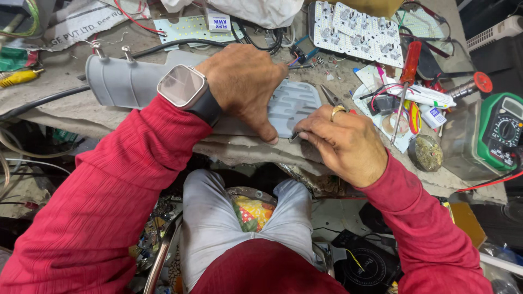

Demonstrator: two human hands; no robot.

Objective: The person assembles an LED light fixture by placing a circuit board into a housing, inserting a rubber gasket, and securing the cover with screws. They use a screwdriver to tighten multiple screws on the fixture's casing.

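Left hand [242, 81] pressing flat on grey lamp housing [136, 81]; right hand [343, 141] pinching small tool, likely screwdriver, at near edge. Next: steady, square pressure.

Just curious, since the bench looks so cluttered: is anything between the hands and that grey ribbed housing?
Nothing visible: the left hand rests flat on the grey ribbed metal housing, and the right hand touches its near edge.

Grey ribbed housing [207, 87], red sleeves [109, 190]
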